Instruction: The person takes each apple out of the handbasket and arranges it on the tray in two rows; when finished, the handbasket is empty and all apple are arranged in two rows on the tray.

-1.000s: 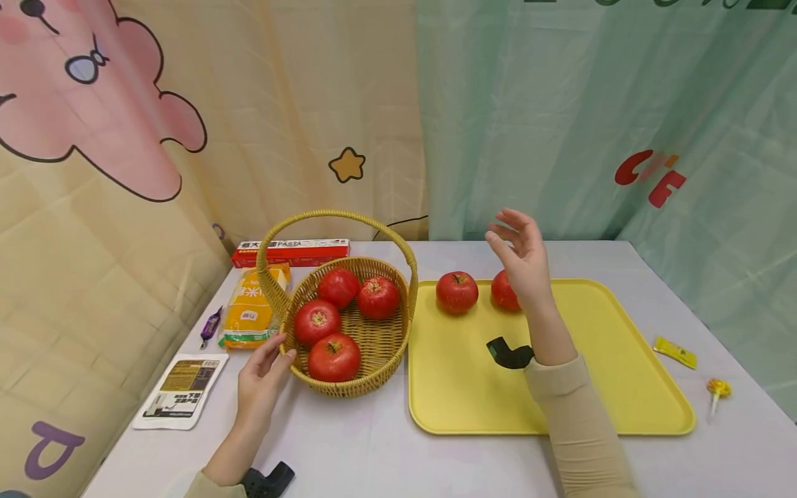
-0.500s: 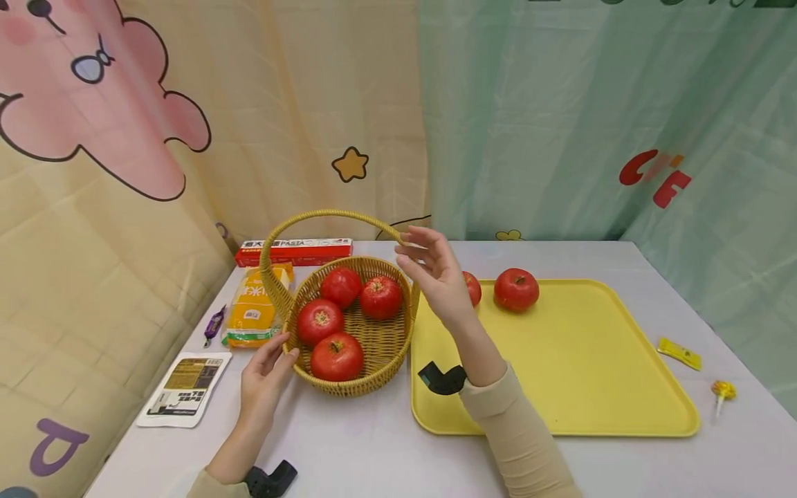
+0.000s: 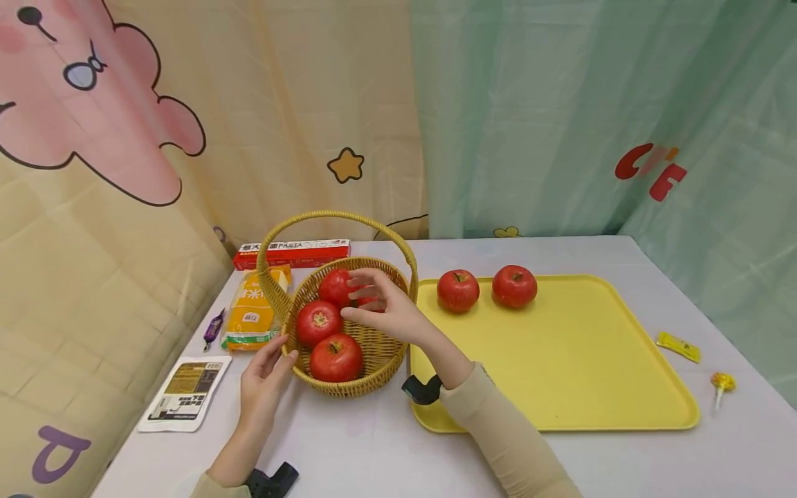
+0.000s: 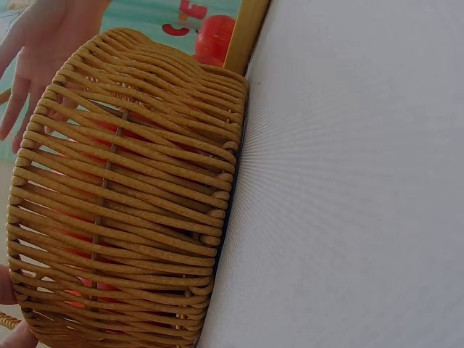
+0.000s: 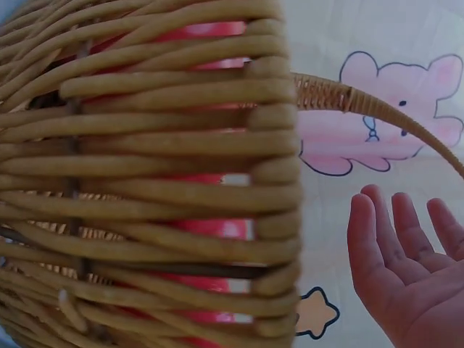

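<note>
A wicker basket [image 3: 385, 351] with a tall arched handle stands left of the middle in the head view. Several red apples [image 3: 336, 358] lie in it. My left hand [image 3: 258, 387] grips the basket's left rim between thumb and fingers. Over the basket's right side hovers my right hand [image 3: 395, 311], its fingers spread and slightly bent, with nothing held. It partly hides the back right apple. In the right wrist view that hand [image 5: 413, 283] shows above the rim, apart from the weave. Two more apples [image 3: 457, 290] sit at the back of the yellow tray [image 3: 560, 373].
Behind and left of the basket are a red pasta box [image 3: 292, 254], an orange food bag [image 3: 252, 311], a purple wrapped candy [image 3: 214, 330] and a white packet [image 3: 185, 394]. Right of the tray lie a yellow wrapped candy [image 3: 679, 346] and a lollipop [image 3: 722, 382].
My right hand has moved left from above the tray, past the handle's right side, and down over the basket. The left hand stays at the rim. The apples have not moved.
</note>
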`<act>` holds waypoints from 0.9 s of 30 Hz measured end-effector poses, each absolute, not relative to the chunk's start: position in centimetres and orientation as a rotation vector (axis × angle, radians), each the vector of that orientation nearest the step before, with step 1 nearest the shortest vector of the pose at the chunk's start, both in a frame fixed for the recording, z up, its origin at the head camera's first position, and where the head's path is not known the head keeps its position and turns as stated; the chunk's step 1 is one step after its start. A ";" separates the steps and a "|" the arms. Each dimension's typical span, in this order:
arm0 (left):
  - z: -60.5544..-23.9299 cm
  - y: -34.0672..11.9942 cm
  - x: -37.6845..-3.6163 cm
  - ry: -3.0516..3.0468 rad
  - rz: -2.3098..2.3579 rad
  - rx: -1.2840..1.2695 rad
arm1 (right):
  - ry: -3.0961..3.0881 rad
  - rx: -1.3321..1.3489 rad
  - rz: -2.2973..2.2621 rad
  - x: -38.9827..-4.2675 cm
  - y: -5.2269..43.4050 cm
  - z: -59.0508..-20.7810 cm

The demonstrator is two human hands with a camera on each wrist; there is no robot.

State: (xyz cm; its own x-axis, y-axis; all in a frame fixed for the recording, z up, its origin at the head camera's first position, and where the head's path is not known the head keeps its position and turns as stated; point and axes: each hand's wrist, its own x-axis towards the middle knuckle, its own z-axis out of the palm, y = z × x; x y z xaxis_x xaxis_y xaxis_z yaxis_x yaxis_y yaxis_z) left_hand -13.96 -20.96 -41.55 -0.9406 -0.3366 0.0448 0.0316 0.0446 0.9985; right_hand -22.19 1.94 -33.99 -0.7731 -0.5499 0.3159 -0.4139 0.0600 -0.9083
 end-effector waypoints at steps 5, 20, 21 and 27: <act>-41.5 -20.9 -13.9 -2.053 -1.982 0.318 | 2.136 -1.064 -1.695 -22.7 1.4 -35.2; -41.6 -21.1 -13.9 -2.080 -1.987 0.326 | 2.054 -1.135 -1.509 -23.2 0.2 -37.7; -41.5 -21.1 -13.9 -2.079 -1.988 0.325 | 2.056 -1.137 -1.497 -23.2 0.2 -37.7; -41.5 -21.0 -13.9 -2.068 -1.990 0.316 | 2.107 -1.158 -1.401 -23.2 0.1 -38.2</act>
